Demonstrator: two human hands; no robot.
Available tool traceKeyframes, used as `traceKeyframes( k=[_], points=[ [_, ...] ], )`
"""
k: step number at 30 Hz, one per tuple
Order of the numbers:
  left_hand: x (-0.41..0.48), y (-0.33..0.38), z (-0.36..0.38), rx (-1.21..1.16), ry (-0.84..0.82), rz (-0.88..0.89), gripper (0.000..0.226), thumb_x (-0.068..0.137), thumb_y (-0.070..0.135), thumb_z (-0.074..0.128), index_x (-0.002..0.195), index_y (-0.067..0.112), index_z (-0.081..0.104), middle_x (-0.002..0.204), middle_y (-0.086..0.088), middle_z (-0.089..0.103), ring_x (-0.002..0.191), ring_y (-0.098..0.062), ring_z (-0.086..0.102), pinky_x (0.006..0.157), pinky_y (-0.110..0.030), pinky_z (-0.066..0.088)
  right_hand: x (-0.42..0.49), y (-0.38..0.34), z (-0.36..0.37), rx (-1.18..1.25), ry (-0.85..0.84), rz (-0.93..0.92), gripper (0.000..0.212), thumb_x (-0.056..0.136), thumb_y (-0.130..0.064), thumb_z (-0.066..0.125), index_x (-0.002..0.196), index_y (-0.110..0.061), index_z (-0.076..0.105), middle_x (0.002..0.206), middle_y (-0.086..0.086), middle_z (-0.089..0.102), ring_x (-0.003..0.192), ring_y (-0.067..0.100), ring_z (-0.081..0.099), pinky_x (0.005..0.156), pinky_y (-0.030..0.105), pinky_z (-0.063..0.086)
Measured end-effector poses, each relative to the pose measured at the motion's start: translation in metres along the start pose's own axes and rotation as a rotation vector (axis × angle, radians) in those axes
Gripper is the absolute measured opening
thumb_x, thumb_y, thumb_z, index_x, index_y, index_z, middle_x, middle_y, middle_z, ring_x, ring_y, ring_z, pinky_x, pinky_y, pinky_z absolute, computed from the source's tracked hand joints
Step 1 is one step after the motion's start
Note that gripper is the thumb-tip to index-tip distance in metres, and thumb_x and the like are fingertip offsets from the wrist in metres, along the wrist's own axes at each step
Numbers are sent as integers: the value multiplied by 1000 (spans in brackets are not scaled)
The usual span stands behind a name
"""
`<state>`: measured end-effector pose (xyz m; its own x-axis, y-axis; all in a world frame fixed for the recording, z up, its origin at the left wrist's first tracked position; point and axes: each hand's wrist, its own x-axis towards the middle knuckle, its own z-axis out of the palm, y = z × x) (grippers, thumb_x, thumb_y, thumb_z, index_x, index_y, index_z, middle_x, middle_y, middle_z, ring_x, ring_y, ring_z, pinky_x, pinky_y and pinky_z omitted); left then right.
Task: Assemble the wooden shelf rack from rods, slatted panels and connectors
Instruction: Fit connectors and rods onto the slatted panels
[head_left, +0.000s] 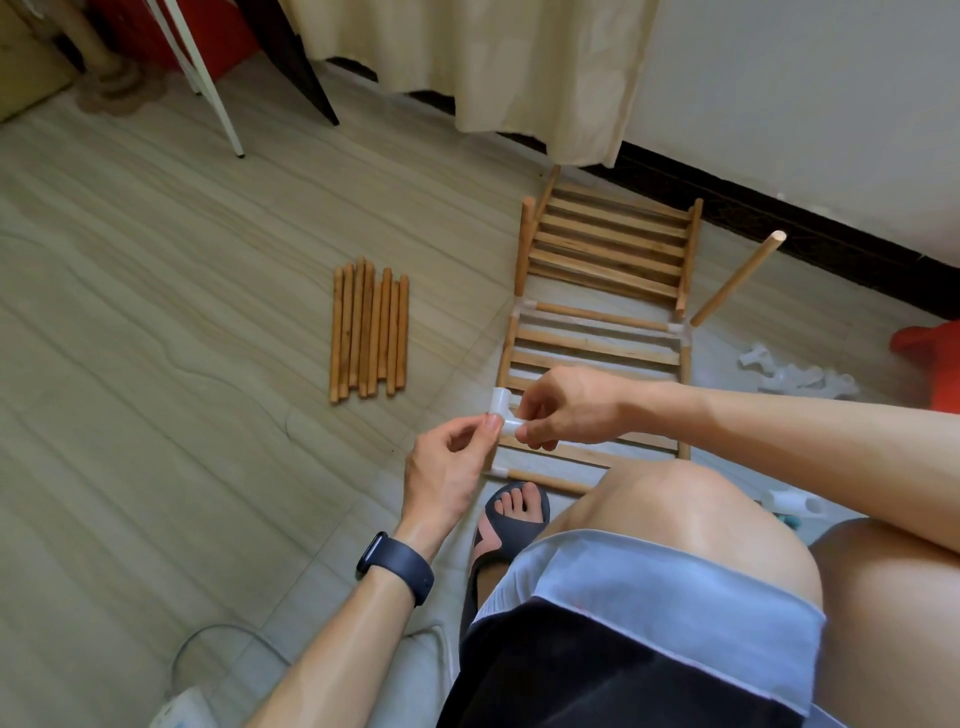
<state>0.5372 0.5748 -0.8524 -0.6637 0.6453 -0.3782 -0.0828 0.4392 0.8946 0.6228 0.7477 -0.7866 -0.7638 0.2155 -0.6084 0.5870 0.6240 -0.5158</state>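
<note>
A white plastic connector (505, 408) is held in the air between both hands. My left hand (447, 473) pinches its left side with thumb and fingers; my right hand (566, 408) pinches its right end. Below them on the floor lies the part-built rack: a near slatted panel (597, 348) framed by rods with white connectors at its corners, and a second slatted panel (613, 244) joined beyond it. One rod (737, 280) sticks up slanted from the right corner connector (681, 328). A bundle of several loose rods (370, 327) lies to the left.
Spare white connectors (800, 376) lie scattered on the floor at right, another one (795, 501) by my knee. A red object (930, 353) sits at the right edge. A curtain (488, 62), a white chair leg (218, 93) and a dark baseboard stand behind. My sandalled foot (511, 519) rests near the rack.
</note>
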Motion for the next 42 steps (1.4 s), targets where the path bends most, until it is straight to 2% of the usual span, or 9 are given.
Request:
traceKeyframes(
  k=[8,13,19,21,24,26,30,36,42],
  points=[
    [-10,-7,-8,65,-44,-20,11,90,48,69,93,39,76,95,24,74,93,11,65,81,-15,47,0,-7,8,-63,-62,5,25,93,-39,65,94,-17,76,85,-3,77,81,11,72,82,33,59],
    [-11,-4,-8,107,-51,-34,24,89,55,67,101,36,76,98,23,74,97,8,65,83,-17,47,-8,-12,3,-177,-58,1,22,95,-44,62,88,-24,70,82,-3,72,76,15,66,70,30,52],
    [4,16,-7,220,-76,-18,24,93,55,61,101,35,73,100,18,74,102,0,64,88,-25,49,-21,-12,-13,-217,-27,-7,42,95,-33,60,136,-24,60,119,-2,71,101,16,63,82,24,45],
    [9,25,-6,264,-102,-25,22,95,51,60,100,33,72,101,15,73,104,-5,64,91,-28,48,-26,-8,-22,-205,-4,-10,43,96,-31,60,139,-28,57,124,-3,69,108,15,62,90,24,46],
    [14,38,-6,331,-125,-46,18,98,43,59,106,29,67,109,13,68,110,-11,61,95,-31,46,-36,3,-41,-171,66,20,40,99,-34,59,138,-30,58,130,-4,65,119,16,60,101,29,46],
    [14,50,-7,327,-93,-41,33,99,43,58,127,25,59,121,8,63,115,-11,57,96,-30,43,-46,18,-58,-93,143,29,38,100,-38,57,137,-31,58,132,-4,64,119,16,60,100,28,45],
    [26,88,-4,466,-36,96,54,99,46,55,148,26,41,142,3,52,121,-13,51,96,-30,41,-71,71,-79,295,467,3,29,100,-38,56,128,-32,63,123,-7,67,109,7,63,91,24,48],
    [65,142,64,742,-263,421,58,101,45,52,153,26,35,154,3,41,143,-18,36,115,-39,34,-103,193,-35,550,906,409,21,99,-23,57,116,-19,70,116,2,70,109,19,63,90,31,46],
    [111,112,164,1243,-484,448,62,99,48,45,156,28,30,164,-2,26,149,-25,24,119,-43,27,-103,288,51,555,620,783,38,97,-23,56,134,-15,59,136,7,62,125,23,57,106,32,41]
  ],
)
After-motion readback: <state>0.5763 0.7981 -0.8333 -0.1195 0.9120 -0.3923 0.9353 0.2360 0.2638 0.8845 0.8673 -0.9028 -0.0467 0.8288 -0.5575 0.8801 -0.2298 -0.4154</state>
